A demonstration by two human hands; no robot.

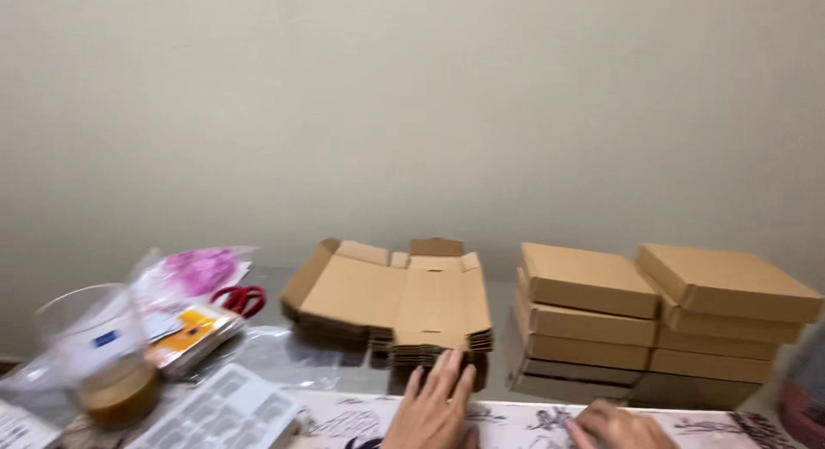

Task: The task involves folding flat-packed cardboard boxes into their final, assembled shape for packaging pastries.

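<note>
A plain cream wall [412,105] backs a table [344,376] with a patterned cover. The left hand [434,410] lies flat, fingers spread, touching the front edge of a stack of unfolded cardboard boxes [391,299]. The right hand [619,427] rests loosely curled before folded boxes [662,320]. A glass [99,354] stands far left.

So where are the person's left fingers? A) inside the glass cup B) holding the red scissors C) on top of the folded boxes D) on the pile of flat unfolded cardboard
D: the left hand reaches up so its fingers touch the front edge of the pile of flat unfolded cardboard, well away from the glass cup, folded boxes and red scissors.
</note>
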